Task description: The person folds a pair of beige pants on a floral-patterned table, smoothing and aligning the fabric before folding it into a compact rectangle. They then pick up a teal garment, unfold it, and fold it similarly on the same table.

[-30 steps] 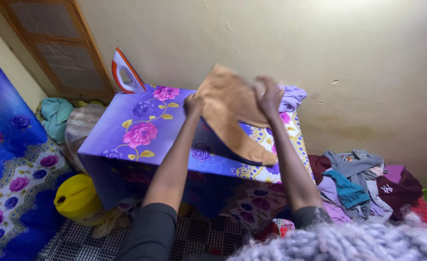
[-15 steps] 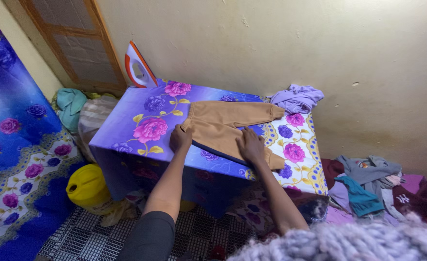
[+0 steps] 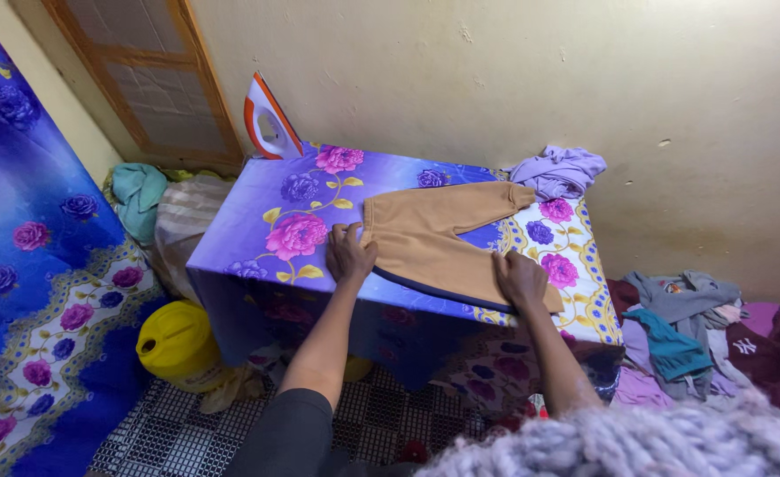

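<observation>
A small pair of tan trousers (image 3: 434,238) lay flat on a table draped in a purple floral cloth (image 3: 266,216), its waistband toward the left and its two legs running off to the right, the upper leg reaching toward the wall side and the lower leg toward the near edge. The left hand (image 3: 348,253) rested palm down at the waistband end, fingers spread and lying partly on the cloth, partly against the edge of the garment. The right hand (image 3: 521,278) pressed flat on the cuff end of the lower leg, near the front edge of the table, fingers loosely spread and pinching nothing. The trousers thus stretched between the two hands, with most of the fabric lying beyond them, farther from the person.

At the far right corner of the table a crumpled lilac garment (image 3: 559,170) sat just beside the end of the upper trouser leg. An orange and white iron (image 3: 269,124) stood upright at the far left corner, against the wall. On the floor lay a yellow jerrycan (image 3: 178,344) to the left of the table and a heap of mixed clothes (image 3: 690,331) to the right.
</observation>
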